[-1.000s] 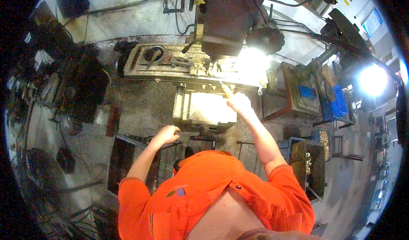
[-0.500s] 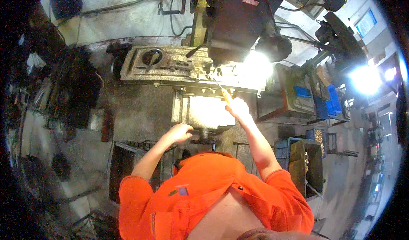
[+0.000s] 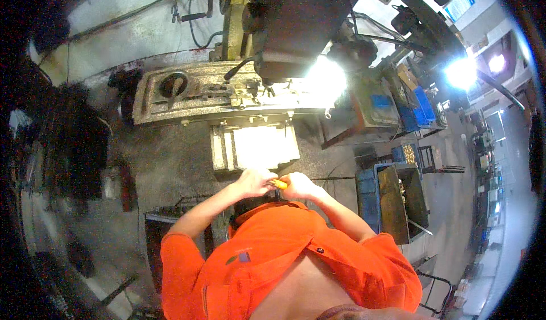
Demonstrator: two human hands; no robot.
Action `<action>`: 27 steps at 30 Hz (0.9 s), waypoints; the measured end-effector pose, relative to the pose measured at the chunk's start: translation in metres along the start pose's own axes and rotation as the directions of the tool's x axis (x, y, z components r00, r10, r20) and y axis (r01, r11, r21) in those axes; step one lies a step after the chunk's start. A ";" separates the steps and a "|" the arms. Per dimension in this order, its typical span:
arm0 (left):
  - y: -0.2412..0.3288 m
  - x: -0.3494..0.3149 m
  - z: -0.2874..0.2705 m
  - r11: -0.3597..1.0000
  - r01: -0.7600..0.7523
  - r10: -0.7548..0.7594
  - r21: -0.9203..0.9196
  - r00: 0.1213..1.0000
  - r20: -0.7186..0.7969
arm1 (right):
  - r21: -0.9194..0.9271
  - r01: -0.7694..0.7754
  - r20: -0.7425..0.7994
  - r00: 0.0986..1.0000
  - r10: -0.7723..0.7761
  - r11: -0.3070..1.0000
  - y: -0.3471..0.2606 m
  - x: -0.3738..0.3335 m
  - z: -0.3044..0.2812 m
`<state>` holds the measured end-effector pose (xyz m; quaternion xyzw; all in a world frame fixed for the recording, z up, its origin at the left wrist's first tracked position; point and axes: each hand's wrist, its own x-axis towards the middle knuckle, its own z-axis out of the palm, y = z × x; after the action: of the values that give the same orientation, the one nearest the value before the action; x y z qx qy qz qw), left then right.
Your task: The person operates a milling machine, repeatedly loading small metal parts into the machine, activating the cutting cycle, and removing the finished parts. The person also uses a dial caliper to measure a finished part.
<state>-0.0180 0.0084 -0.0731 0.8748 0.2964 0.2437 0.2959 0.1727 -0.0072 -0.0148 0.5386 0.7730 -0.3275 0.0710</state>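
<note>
My right hand [image 3: 299,186] is closed round a slim tool with a yellow handle [image 3: 278,183], held in front of my waist. Its working end cannot be made out. Right beside it, my left hand [image 3: 257,182] has its fingers drawn together at the handle's left end; what they pinch is hidden. Beyond both hands stands a milling machine with a long metal table [image 3: 193,107]. A vise-like fixture [image 3: 245,95] sits on that table under the dark machine head [image 3: 301,33]. Brightly lit stepped metal covers [image 3: 256,146] lie between the table and my hands.
A glaring lamp [image 3: 327,81] hangs by the machine head. To the right are a metal cabinet [image 3: 361,112], blue bins [image 3: 421,108] and a worn crate [image 3: 392,206] with parts inside. A dark cart [image 3: 159,240] stands at lower left. A black ring [image 3: 173,84] lies on the machine table.
My right hand has drawn the yellow-handled tool back from the fixture toward my waist. My left hand has moved right to meet it. The view has shifted right.
</note>
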 end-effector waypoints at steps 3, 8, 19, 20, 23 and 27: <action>-0.006 -0.008 0.013 0.940 0.186 -0.228 0.287 0.966 0.121 | 0.384 0.170 -0.227 0.970 -0.086 0.907 0.046 0.009 0.000; -0.030 -0.013 0.038 0.776 0.438 -0.566 0.455 0.802 0.193 | 0.393 0.107 -0.596 0.786 0.164 0.913 0.175 0.053 -0.058; -0.041 -0.029 0.058 0.693 0.669 -0.713 0.268 0.690 0.123 | 0.982 0.138 -0.175 0.920 0.349 0.129 0.233 0.128 -0.128; -0.041 -0.038 0.051 0.678 0.697 -0.726 0.236 0.685 0.061 | 0.987 0.132 -0.156 0.938 0.310 0.096 0.238 0.132 -0.130; -0.019 -0.063 0.021 0.521 0.828 -0.840 0.208 0.540 -0.046 | 0.956 0.286 -0.260 0.926 0.273 -0.062 0.223 0.133 -0.131; -0.011 -0.097 0.021 0.412 0.894 -0.905 0.176 0.424 -0.031 | 0.663 0.280 -0.251 0.957 0.147 -0.694 0.194 0.121 -0.122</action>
<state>-0.0781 -0.0563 -0.1194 0.6087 0.7274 -0.0087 0.3168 0.3233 0.1991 -0.0600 0.2351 0.0449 -0.7740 -0.5861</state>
